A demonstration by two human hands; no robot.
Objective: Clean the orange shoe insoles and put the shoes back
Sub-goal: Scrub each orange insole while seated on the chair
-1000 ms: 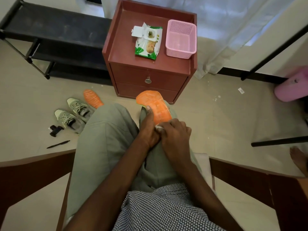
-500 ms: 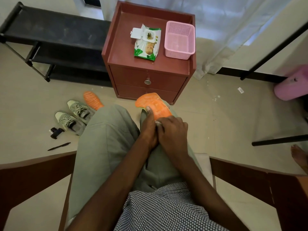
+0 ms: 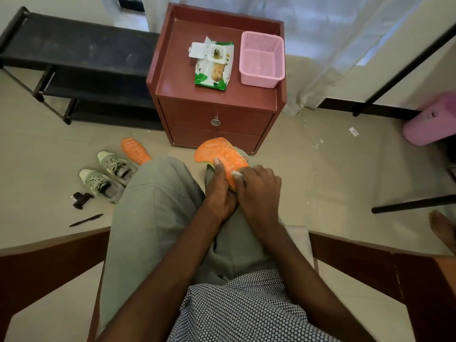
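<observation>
A seated person in grey-green trousers looks down at their own lap. The left hand [image 3: 220, 191] grips an orange insole [image 3: 220, 154] by its near end, thumb pressed on the orange face, the toe end pointing away toward a red-brown bedside cabinet [image 3: 217, 112]. The right hand [image 3: 259, 191] is curled over the insole's near right edge, its fingers pinching a small white wipe [image 3: 235, 174] against the orange surface.

On the floor to the left lies a second orange insole [image 3: 135, 150], just beside a pair of grey-green sneakers [image 3: 106, 175] — the two shoes sit side by side, laces up. Near them are a small dark object [image 3: 80, 199] and a black pen [image 3: 86, 220].

On the cabinet top rest a green-and-white wipes packet [image 3: 214, 67] with its flap open and, to its right, a pink plastic basket [image 3: 261, 59] — behind and to the left stands a black shoe rack [image 3: 74, 60]
</observation>
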